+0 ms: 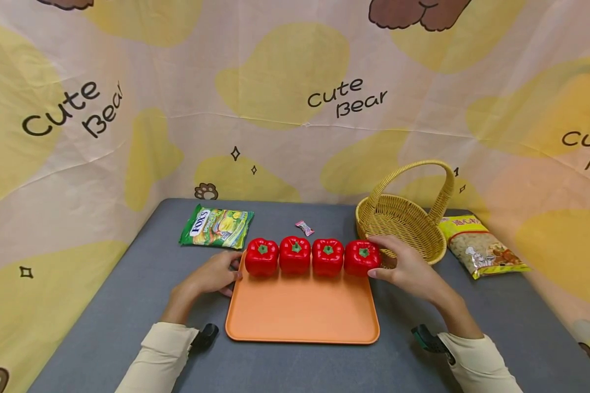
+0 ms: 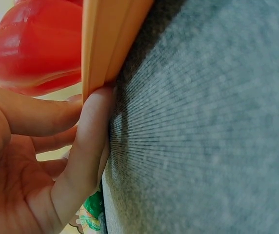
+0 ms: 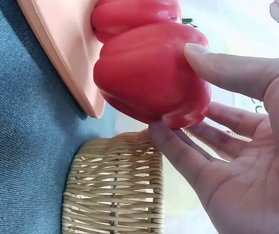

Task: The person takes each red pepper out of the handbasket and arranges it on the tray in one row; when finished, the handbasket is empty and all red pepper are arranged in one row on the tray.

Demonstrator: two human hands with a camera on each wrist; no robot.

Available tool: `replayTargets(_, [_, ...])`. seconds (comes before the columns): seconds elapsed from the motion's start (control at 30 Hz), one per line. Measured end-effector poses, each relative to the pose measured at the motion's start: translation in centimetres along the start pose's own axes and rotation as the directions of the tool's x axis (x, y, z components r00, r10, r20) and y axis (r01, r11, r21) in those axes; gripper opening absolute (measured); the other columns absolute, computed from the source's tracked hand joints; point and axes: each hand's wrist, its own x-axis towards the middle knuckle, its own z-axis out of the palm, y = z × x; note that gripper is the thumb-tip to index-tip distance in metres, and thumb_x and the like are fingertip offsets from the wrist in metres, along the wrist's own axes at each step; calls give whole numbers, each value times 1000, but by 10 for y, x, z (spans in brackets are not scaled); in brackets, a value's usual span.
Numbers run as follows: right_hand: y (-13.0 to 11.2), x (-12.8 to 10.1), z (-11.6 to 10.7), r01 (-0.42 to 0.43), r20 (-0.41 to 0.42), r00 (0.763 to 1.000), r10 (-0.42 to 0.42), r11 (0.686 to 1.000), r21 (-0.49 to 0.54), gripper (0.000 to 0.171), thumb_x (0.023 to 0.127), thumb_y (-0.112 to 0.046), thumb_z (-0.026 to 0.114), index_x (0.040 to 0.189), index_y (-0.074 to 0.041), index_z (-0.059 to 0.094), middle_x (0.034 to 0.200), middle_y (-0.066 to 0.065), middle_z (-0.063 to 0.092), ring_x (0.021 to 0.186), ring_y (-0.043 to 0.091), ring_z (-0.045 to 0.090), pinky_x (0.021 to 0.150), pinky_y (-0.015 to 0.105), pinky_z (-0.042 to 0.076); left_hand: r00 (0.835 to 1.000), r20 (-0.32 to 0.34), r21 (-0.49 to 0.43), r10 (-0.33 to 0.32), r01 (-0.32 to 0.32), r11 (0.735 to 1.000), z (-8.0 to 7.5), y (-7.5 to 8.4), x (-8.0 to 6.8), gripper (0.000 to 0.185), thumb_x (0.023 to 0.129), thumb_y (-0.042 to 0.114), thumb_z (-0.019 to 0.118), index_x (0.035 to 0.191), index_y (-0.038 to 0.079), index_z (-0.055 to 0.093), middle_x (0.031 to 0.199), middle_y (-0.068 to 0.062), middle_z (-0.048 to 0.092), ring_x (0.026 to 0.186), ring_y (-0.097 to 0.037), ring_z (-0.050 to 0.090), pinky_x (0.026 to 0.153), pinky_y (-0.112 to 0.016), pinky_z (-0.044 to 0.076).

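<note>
Several red bell peppers [image 1: 295, 255] stand in a row along the far edge of an orange tray [image 1: 302, 314]. At the right end of the row, my right hand [image 1: 413, 270] holds the last bell pepper [image 3: 151, 73] between thumb and fingers. That pepper sits by the tray's far right corner, close against its neighbour. My left hand [image 1: 215, 273] pinches the tray's left rim, with the thumb and a finger on either side of it in the left wrist view. The leftmost bell pepper [image 2: 37, 46] is just above that hand.
Behind my right hand stands a wicker basket [image 1: 398, 218] with a tall handle. A yellow food bag [image 1: 482, 245] lies to its right. Beyond the tray are a green candy bag [image 1: 218, 226] at left and a small pink wrapped candy [image 1: 304, 227]. A printed cloth hangs behind the table.
</note>
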Motion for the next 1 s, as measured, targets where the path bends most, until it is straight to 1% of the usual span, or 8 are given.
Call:
replayTargets(0.07, [0, 0, 1, -5, 7, 1000, 5, 1000, -10, 70, 78, -23, 82, 140, -14, 50, 140, 6, 50, 129, 27, 44, 104, 53, 42, 1000, -4, -6, -4, 4, 1000, 0, 0, 0, 52, 90, 0, 58, 140, -3, 44, 106, -15, 55, 72, -18, 62, 55, -33, 59])
replayTargets(0.2, [1, 1, 4, -17, 36, 999, 15, 999, 51, 72, 79, -21, 81, 141, -10, 47, 141, 11, 47, 128, 30, 46, 96, 51, 50, 1000, -3, -11, -1, 1, 1000, 0, 0, -1, 52, 90, -2, 56, 140, -4, 43, 105, -15, 55, 72, -19, 62, 55, -34, 59])
replayTargets(0.3, [1, 0, 6, -20, 41, 999, 17, 997, 79, 70, 79, -18, 81, 140, -9, 48, 140, 11, 47, 125, 31, 49, 93, 48, 52, 1000, -4, -12, -4, 3, 1000, 1, 1, -1, 52, 90, -2, 56, 140, -4, 43, 104, -15, 55, 73, -19, 61, 55, -34, 59])
replayTargets(0.43, [2, 1, 9, -8, 30, 1000, 8, 1000, 14, 68, 79, -18, 81, 138, -8, 51, 138, 10, 51, 120, 28, 54, 91, 46, 54, 1000, -5, -18, 1, -1, 1000, 1, 0, 0, 51, 90, -3, 56, 140, -4, 44, 104, -15, 55, 74, -19, 61, 55, -34, 59])
replayTargets(0.57, [3, 1, 11, -2, 15, 1000, 3, 999, -54, 68, 79, -22, 81, 139, -10, 52, 139, 8, 51, 121, 27, 54, 91, 45, 54, 1000, -8, -30, 10, -10, 999, 1, -1, 1, 51, 89, -3, 55, 139, -4, 45, 103, -15, 55, 75, -19, 61, 54, -35, 59])
replayTargets(0.8, [3, 1, 12, 3, 8, 1000, -2, 997, -75, 67, 81, -21, 79, 141, -9, 50, 144, 10, 47, 129, 29, 48, 93, 46, 53, 1000, -6, -32, 8, -8, 999, 1, 0, 2, 51, 89, -3, 54, 139, -4, 45, 103, -15, 55, 76, -20, 61, 54, -35, 59])
replayTargets(0.9, [2, 1, 12, 5, -4, 1000, -6, 996, -85, 66, 81, -20, 79, 140, -10, 51, 143, 9, 48, 129, 28, 48, 94, 46, 52, 1000, -5, -30, 4, -4, 1000, 1, 0, 1, 51, 89, -3, 54, 139, -4, 45, 103, -15, 55, 76, -19, 61, 55, -35, 59])
replayTargets(1.0, [1, 1, 11, -3, -1, 1000, 3, 998, -62, 67, 80, -20, 80, 140, -11, 51, 142, 7, 48, 127, 27, 50, 94, 45, 53, 1000, -6, -29, 4, -4, 1000, 1, 0, 1, 51, 89, -3, 54, 139, -4, 45, 103, -15, 55, 76, -19, 61, 54, -35, 59])
